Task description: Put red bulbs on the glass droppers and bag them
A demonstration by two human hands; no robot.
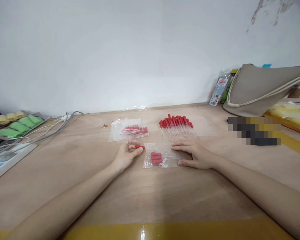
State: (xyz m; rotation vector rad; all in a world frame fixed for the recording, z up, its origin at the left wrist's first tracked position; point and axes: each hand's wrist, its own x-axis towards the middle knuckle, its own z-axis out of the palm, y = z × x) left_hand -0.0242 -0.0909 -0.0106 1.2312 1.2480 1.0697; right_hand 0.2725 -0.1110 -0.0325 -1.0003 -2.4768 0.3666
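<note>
My left hand [127,154] is closed in a pinch on a red-capped glass dropper [140,146], at the open left end of a small clear plastic bag [165,161]. Several red-capped droppers [156,158] lie inside that bag. My right hand [196,154] lies flat with fingers stretched out on the bag's right end, pressing it to the wooden table [145,193]. Behind it a row of loose red-capped droppers [176,125] lies on clear plastic. Another filled bag of droppers [130,129] sits at the back left.
A beige bag [260,88] with cord handles stands at the back right beside colourful packets [221,87]. At the left lie a white power strip [7,160], grey cables [55,128] and packs of green and yellow items [17,125]. Yellow tape [165,230] edges the table front.
</note>
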